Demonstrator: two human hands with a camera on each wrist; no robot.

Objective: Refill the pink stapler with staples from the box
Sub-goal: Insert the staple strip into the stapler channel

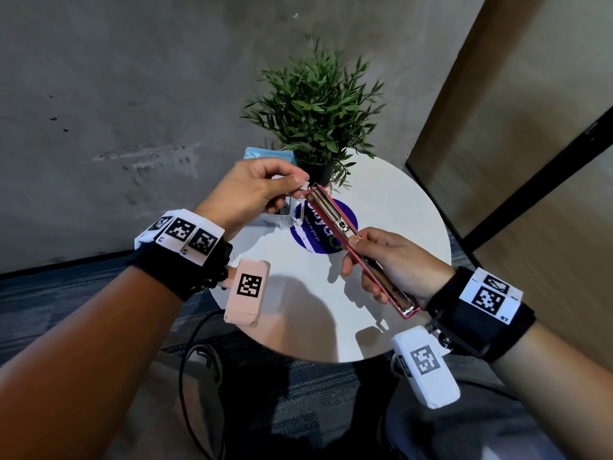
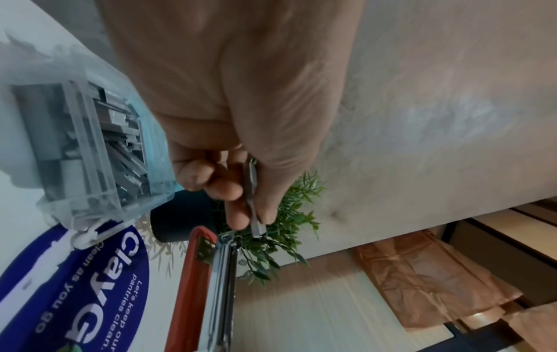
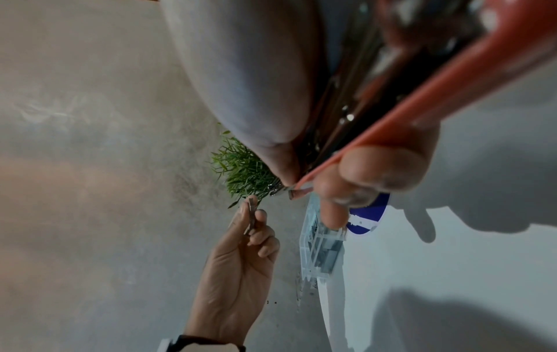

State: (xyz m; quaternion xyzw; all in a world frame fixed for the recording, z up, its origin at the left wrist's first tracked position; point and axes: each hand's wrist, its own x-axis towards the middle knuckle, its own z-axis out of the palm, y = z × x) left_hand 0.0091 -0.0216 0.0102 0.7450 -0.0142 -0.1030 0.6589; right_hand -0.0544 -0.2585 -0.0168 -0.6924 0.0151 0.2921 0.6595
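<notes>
My right hand [image 1: 384, 260] grips the pink stapler [image 1: 335, 224], which is swung open with its metal staple channel facing up above the round white table [image 1: 398, 207]. My left hand [image 1: 262, 190] pinches a grey strip of staples [image 2: 253, 202] between thumb and fingers, its tip right at the far end of the stapler [image 2: 211, 274]. The right wrist view shows the strip [image 3: 251, 215] a short gap from the stapler's tip [image 3: 296, 191]. The clear plastic staple box [image 2: 87, 152] lies open on the table below my left hand, holding several staple strips.
A potted green plant [image 1: 315, 104] in a black pot stands at the table's far edge, just behind the stapler's end. A round blue sticker [image 1: 318, 240] is on the tabletop under the stapler. A grey wall lies behind; a black cable hangs by my legs.
</notes>
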